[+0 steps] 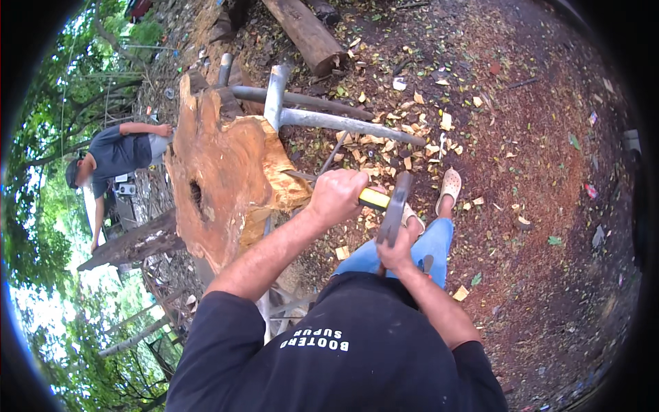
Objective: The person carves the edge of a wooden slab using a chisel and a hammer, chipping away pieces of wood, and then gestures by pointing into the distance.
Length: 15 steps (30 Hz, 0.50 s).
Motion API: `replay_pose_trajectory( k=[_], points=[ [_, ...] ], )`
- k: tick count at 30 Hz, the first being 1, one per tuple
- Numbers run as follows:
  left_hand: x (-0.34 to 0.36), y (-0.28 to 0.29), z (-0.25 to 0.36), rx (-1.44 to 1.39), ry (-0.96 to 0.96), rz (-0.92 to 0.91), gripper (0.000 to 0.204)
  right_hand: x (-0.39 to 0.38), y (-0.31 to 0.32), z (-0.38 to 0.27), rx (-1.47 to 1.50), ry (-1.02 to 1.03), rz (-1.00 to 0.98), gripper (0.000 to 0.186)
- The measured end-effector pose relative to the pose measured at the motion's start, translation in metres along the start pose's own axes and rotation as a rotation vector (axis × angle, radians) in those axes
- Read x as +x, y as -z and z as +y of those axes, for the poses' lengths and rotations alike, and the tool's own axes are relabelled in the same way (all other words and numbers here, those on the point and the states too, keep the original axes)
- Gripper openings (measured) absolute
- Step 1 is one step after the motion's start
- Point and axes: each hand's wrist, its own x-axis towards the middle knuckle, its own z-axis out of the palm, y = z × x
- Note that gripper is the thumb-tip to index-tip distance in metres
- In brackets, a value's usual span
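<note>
A large wood slab (pixel 230 172) with a wavy outline, a dark hole and a freshly cut pale edge stands to the left. My left hand (pixel 336 198) is closed round a chisel with a yellow and black handle (pixel 374 199). Its dark blade (pixel 301 176) points at the slab's cut edge. In front of my body, my right hand (pixel 398 250) grips a hammer, whose grey metal head (pixel 395 214) overlaps the butt of the chisel handle. Whether the two touch, I cannot tell. Most of the hammer's handle is hidden.
Grey metal pipes (pixel 350 126) form a stand beside the slab. Wood chips (pixel 412 130) litter the ground round my beige clogs (pixel 449 185). A log (pixel 305 34) lies at the far side. Another person (pixel 122 156) is beyond the slab, near a dark plank (pixel 137 239).
</note>
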Motion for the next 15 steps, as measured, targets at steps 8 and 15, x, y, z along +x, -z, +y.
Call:
replay_pose_trajectory(
  k=[8,15],
  points=[
    [-0.006,-0.002,-0.003,0.012,-0.015,0.028,0.023,0.006,0.031,-0.008,0.751,0.101,0.276,0.017],
    [-0.004,0.003,0.007,0.069,-0.05,-0.029,0.032,-0.01,0.001,0.041,0.214,-0.158,0.103,0.015]
  ],
)
